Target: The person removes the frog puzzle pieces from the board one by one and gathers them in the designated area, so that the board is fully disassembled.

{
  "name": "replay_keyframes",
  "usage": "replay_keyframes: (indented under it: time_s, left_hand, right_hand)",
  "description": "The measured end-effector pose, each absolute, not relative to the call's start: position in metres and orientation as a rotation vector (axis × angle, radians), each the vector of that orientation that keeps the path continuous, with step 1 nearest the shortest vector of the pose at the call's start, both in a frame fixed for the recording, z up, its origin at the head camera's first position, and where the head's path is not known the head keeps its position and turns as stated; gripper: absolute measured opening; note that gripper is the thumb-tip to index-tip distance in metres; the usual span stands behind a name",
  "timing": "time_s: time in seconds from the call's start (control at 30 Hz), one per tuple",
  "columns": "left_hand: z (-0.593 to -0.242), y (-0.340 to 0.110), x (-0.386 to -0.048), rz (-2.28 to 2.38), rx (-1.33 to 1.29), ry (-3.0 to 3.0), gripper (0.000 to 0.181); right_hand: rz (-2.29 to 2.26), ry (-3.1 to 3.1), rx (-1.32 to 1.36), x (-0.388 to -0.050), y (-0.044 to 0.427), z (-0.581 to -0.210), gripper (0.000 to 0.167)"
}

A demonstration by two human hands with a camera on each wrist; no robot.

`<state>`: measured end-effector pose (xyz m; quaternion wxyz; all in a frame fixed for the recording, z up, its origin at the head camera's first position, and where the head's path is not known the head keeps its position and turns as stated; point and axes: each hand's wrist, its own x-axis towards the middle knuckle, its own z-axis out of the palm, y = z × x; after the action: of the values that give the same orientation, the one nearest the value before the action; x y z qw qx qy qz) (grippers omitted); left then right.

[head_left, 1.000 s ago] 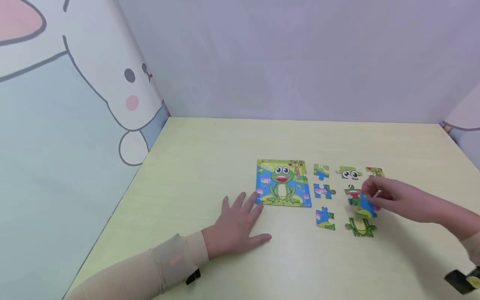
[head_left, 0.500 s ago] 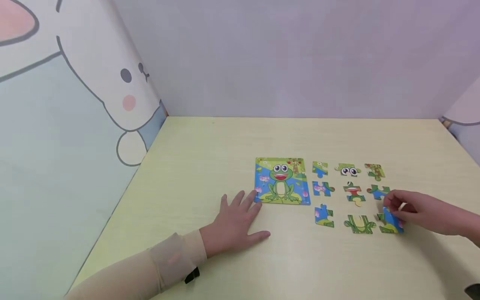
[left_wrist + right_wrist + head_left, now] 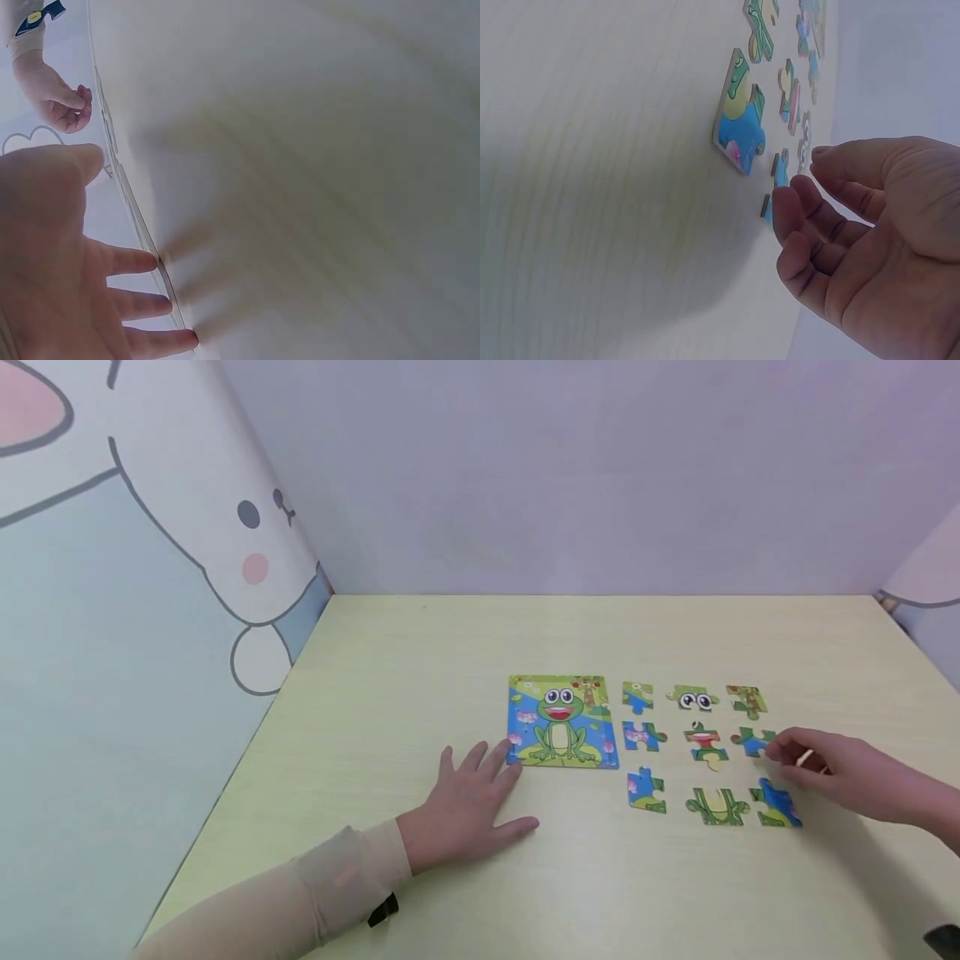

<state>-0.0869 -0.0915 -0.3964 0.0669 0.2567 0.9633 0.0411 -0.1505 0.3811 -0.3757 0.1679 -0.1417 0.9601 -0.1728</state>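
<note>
My left hand (image 3: 468, 814) lies spread on the table, its fingertips at the lower left corner of the frog puzzle board (image 3: 562, 722). Over to the right, my right hand (image 3: 840, 772) hovers with loosely curled fingers beside the middle right puzzle piece (image 3: 752, 742), whose right end it hides. The right wrist view shows nothing between the thumb and fingers of that hand (image 3: 870, 225). Just below it, the blue and green corner piece (image 3: 777, 803) lies flat on the table. That same corner piece (image 3: 740, 124) appears apart from the fingers in the right wrist view.
Several other frog pieces lie spaced in rows right of the board, among them the eyes piece (image 3: 693, 699), the mouth piece (image 3: 705, 746) and the legs piece (image 3: 717, 807). A pale wall (image 3: 585, 477) stands behind the table (image 3: 375, 710).
My right hand carried the blue and green corner piece rightward, set it down right of the legs piece and let go, then rose slightly off it. My left hand has stayed put.
</note>
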Motion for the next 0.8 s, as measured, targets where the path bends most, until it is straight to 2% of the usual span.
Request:
replay_keyframes:
  time_s: [0.37, 0.67, 0.8]
  left_hand:
    - [-0.393, -0.089, -0.088, 0.165, 0.739, 2.886, 0.077]
    - [-0.384, -0.087, -0.095, 0.218, 0.692, 2.905, 0.079]
    - [-0.378, -0.086, -0.1, 0.249, 0.658, 2.943, 0.079]
  right_hand:
    - [-0.576, 2.864, -0.466, -0.146, 0.351, -0.37, 0.022]
    - [-0.539, 2.919, -0.553, -0.136, 0.294, -0.351, 0.051]
    - [-0.512, 2.955, -0.642, -0.129, 0.272, -0.347, 0.054]
